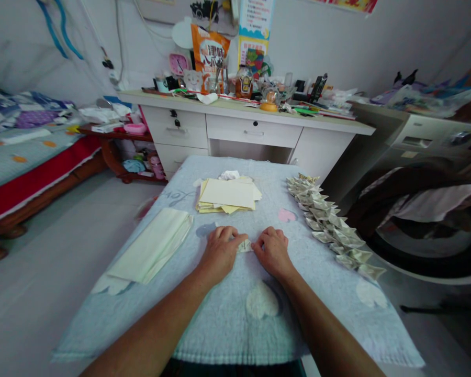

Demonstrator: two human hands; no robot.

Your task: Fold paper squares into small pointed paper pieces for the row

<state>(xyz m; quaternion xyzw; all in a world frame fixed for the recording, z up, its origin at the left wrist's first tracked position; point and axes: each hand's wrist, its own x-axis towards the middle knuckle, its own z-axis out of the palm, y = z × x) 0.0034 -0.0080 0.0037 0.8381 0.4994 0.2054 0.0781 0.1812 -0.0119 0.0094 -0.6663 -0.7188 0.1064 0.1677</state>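
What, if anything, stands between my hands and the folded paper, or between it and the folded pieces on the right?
Nothing visible separates the left hand or right hand from the folded paper; both appear to touch it. Between it and the folded pieces lies the right hand, then blue cloth.

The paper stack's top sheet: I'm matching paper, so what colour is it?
The top sheet is pale cream; it shows in the head view.

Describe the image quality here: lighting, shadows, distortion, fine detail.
Head view: soft indoor light, no strong glare on the tablecloth; head view: the desk's knee space falls into shadow; head view: wide-angle distortion slants the washing machine near the edge; head view: the small paper between the hands shows little detail.
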